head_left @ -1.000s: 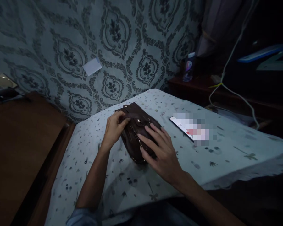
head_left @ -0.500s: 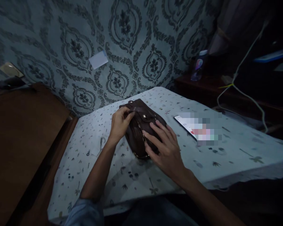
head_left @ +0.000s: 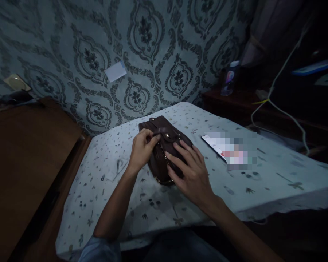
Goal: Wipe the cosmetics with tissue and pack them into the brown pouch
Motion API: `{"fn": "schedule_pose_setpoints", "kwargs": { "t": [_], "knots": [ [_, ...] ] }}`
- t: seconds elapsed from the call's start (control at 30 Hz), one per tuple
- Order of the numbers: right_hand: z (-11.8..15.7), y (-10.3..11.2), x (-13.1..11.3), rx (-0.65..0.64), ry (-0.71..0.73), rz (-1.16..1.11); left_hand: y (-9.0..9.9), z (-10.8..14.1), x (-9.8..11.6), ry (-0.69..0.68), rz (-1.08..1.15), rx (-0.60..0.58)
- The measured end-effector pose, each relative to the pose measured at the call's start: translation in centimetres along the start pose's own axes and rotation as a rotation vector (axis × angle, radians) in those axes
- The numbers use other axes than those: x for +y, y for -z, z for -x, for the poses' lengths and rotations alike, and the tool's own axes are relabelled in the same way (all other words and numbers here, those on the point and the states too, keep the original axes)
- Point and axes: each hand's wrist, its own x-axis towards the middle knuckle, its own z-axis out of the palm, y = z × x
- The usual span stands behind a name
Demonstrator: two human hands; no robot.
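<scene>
A dark brown leather handbag (head_left: 164, 167) with metal studs and gold-coloured trim lies on a patterned cloth. My left hand (head_left: 143, 147) is closed at the bag's left side. Its thumb and fingertips pinch the end of a brown strap (head_left: 161, 130), which arches up a little from the bag beside a stud. My right hand (head_left: 190, 169) rests on the bag's near right part, its fingers spread out flat over the leather and the gold trim.
The white printed cloth (head_left: 104, 203) covers the table. A phone (head_left: 214, 147) with its screen lit lies right of the bag. Beyond are a bottle (head_left: 230, 78) and a white cable (head_left: 288, 116). Brown wooden furniture (head_left: 30, 153) stands at left, and a papered wall (head_left: 158, 43) rises behind.
My left hand has shifted slightly to the right and nearer to me, with the pinched strap bowed up more. My right hand stays in place on the bag.
</scene>
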Motion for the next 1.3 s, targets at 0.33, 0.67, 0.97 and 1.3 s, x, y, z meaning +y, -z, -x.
{"fn": "schedule_pose_setpoints", "kwargs": {
  "t": [0.33, 0.67, 0.97, 1.3],
  "knots": [
    [0.1, 0.0, 0.1, 0.013, -0.003, -0.033, 0.1, 1.7, 0.9, -0.006, -0.001, -0.039],
    [-0.9, 0.7, 0.4, 0.117, -0.010, -0.139, -0.7, 2.5, 0.2, 0.034, 0.190, 0.000],
    [-3.3, 2.0, -0.3, 0.143, 0.009, -0.228, -3.3, 4.8, 0.9, -0.054, -0.283, 0.173],
    [-4.4, 2.6, -0.2, 0.121, -0.028, -0.240, -3.6, 4.8, 0.3, -0.108, -0.332, 0.243]
  ]
}}
